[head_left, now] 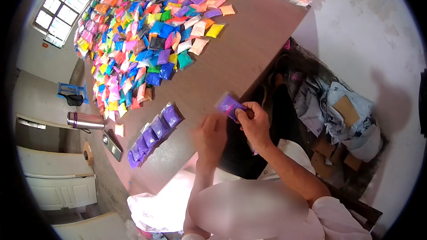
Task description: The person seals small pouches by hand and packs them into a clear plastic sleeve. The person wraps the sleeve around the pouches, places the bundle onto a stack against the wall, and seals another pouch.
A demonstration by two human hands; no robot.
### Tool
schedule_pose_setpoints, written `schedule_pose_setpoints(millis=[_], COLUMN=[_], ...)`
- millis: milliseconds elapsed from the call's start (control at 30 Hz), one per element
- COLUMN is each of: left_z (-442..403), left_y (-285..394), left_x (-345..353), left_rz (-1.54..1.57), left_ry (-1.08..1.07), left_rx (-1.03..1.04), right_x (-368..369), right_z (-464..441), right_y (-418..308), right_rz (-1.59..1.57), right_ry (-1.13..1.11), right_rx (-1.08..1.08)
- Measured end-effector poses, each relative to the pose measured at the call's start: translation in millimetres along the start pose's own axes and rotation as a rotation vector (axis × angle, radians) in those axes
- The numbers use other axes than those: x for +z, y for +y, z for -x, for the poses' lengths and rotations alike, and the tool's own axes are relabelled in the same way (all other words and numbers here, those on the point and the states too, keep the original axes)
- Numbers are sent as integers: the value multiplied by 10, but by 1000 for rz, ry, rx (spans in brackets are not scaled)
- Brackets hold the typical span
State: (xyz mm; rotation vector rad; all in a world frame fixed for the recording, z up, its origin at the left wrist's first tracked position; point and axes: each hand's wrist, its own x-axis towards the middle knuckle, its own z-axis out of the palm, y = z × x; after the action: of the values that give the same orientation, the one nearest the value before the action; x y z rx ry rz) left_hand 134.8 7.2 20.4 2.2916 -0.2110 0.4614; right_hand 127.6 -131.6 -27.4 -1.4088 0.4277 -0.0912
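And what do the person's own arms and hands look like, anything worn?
The left hand and right hand are ungloved, and the forearms are bare, with nothing visibly worn on them. On the right side, a pale short sleeve shows. Blur hides finer detail on the left hand.

A brown bench [258, 31] spreads ahead of the fingers [255, 107]; far to their left, a bright paned window [62, 9] and white panelled door [62, 192]; to their right, a white wall [356, 22].

Workshop, by looks: colourful packets [147, 40] heaped across brown table [249, 40].
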Motion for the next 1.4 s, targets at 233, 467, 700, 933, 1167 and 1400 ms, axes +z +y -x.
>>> schedule_pose_setpoints(millis=[233,467,700,933,1167,1400], left_z=[-259,-178,-311,-263,48,748], left_y=[-158,43,63,-93,-199,-586], left_x=[-10,2,-84,-95,-384,-811], left_rz=[-109,-2,-169,-210,-141,-234], left_ry=[-34,-85,-48,48,69,201], left_rx=[-50,99,73,87,-8,-112], right_x=[-51,-16,1,-44,-3,133], right_z=[21,78,87,82,-38,-179], right_y=[-8,-60,-107,-23,-131,-291], right_rz=[88,197,331,322,249,598], right_ry=[-51,-19,0,-52,-9,-84], right_rx=[-86,-309,-498,-429,-335,-325])
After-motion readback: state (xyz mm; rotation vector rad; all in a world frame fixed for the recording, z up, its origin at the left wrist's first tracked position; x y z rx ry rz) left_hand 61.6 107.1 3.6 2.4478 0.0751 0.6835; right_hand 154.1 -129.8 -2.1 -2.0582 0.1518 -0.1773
